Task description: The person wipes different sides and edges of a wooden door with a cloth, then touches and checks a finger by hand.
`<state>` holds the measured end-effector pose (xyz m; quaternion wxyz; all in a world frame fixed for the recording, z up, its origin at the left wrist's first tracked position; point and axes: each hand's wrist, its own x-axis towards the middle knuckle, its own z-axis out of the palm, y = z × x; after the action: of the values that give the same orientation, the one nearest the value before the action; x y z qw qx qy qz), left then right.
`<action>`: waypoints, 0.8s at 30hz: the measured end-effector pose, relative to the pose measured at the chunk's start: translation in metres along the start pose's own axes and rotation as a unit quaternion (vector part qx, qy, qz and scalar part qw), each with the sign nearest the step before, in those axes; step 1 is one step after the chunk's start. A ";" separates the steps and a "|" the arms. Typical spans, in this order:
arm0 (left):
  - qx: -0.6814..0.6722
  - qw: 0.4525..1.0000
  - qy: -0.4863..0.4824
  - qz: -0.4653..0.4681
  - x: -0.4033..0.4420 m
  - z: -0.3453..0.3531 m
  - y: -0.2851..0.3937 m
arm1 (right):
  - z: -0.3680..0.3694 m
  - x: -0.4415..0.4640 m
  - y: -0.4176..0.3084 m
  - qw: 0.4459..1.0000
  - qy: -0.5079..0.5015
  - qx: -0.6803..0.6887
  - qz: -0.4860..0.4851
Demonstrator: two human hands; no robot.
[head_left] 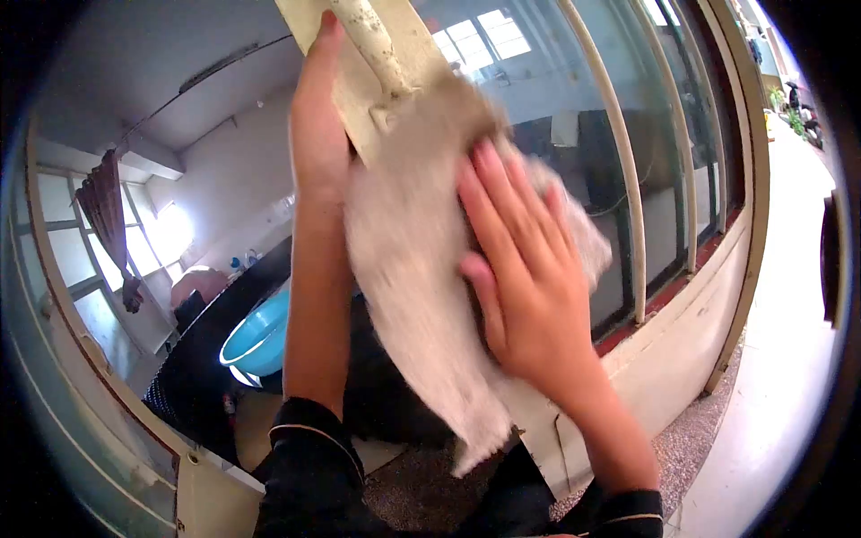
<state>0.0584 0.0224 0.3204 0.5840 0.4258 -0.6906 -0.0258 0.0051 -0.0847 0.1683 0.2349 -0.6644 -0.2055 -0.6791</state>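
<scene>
The pale cloth (417, 242) lies against the door (414, 36), its long axis running downward from the handle's (372, 45) lower end. The right hand (529, 255) is nearer, flat upon it, fingers extended; the left hand (316, 121) is at the door's left edge, whether gripping I cannot tell.

Right hand (529, 255) flat on cloth (417, 269), barred window (619, 125)

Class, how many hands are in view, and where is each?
2: the left hand, partly hidden, at the edge of the cream panel, and the right hand against the greyish cloth. No others show.
</scene>
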 end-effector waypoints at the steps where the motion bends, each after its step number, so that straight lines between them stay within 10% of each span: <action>1: -0.011 1.000 -0.007 -0.015 0.004 -0.002 0.005 | -0.002 -0.024 -0.003 0.999 -0.018 -0.005 0.028; 4: 0.044 0.973 0.226 0.032 0.012 0.004 0.003 | -0.010 -0.049 -0.008 0.994 -0.067 0.020 0.084; 11: 0.082 0.982 0.169 0.002 0.007 0.009 0.002 | 0.013 0.043 0.010 0.995 0.076 0.069 0.006; 18: 0.149 0.977 0.152 0.017 0.009 0.005 0.002 | -0.009 -0.068 -0.002 0.983 -0.087 0.085 0.134; 24: 0.081 0.978 0.194 0.016 0.003 0.007 0.004 | 0.006 0.027 0.012 0.997 0.018 0.061 0.032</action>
<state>0.0505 0.0203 0.3228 0.6707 0.4576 -0.5708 0.1220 0.0167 -0.0925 0.1955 0.3000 -0.6429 -0.2212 -0.6691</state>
